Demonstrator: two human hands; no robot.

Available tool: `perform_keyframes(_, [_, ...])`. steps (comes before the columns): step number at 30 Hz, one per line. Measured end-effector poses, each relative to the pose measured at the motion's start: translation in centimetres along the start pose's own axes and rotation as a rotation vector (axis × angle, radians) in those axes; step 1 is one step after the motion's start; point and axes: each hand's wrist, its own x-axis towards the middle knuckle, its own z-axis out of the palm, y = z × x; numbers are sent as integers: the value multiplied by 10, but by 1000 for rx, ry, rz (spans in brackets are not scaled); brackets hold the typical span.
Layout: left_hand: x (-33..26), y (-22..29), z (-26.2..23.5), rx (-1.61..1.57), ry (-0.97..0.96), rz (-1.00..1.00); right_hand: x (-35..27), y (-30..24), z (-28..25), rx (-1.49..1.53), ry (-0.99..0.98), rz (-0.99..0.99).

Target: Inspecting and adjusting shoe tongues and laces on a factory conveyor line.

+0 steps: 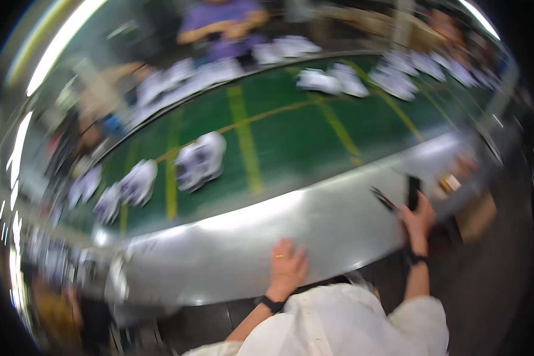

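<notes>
My left hand rests on the near edge of the shiny metal table, its fingers stretched forward and nothing in it. A ring shows on one finger, and a dark band circles the wrist. Farther right, my right hand is closed around the lower end of a black rectangular object, which looks like a phone, though blur hides its details. Just left of that object, a thin dark tool lies on the metal; I cannot make out its kind.
Beyond the metal runs a green conveyor belt with yellow lines, carrying white shoes and more pairs farther back. A person in purple is across the belt. A small yellowish item and a cardboard box are at the right.
</notes>
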Motion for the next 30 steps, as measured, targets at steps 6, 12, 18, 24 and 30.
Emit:
perform_keyframes(6, [-21,-12,-1,-14,52,-28,-5,27,22,-121,-12,-57])
perform_keyframes(12, [-37,-16,-3,-61,35,-46,-23,32,29,-187,121,-122])
perform_keyframes(18, [-34,-14,2,-72,26,-22,-25,9,13,-256,38,-61])
perform_keyframes(24, [-35,-13,10,-71,20,-33,-24,-13,1,-198,111,-80])
perform_keyframes(30, [-34,-12,10,-62,22,-27,-5,1,-11,-185,44,80])
